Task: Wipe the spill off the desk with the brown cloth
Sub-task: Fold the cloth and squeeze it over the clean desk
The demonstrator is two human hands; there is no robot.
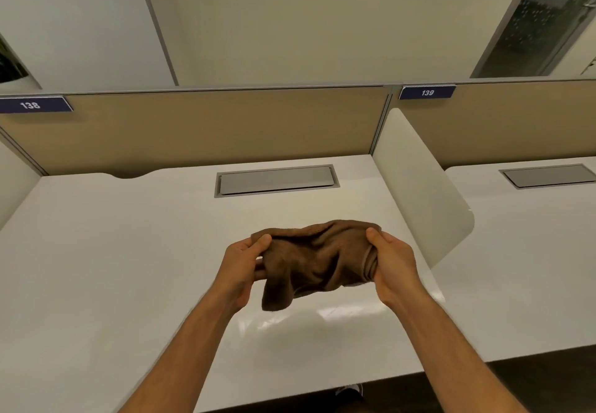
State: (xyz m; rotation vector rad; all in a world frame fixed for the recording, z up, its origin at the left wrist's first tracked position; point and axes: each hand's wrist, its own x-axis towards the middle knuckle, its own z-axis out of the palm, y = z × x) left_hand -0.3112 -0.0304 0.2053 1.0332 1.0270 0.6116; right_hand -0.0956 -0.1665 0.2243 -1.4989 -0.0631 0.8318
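Observation:
A crumpled brown cloth (317,261) hangs in the air above the white desk (113,251), stretched between both hands. My left hand (240,270) pinches its left edge between thumb and fingers. My right hand (392,267) grips the bunched right edge. A loose corner of the cloth droops down toward the desk near my left wrist. Under and in front of the cloth the desk shows a glossy, streaky patch (322,316); I cannot tell whether it is liquid or reflected light.
A grey cable hatch (276,180) is set into the desk at the back. A tan partition (209,128) with labels 138 and 139 stands behind. A white rounded divider (419,193) separates this desk from the neighbouring one on the right. The desk's front edge runs near my forearms.

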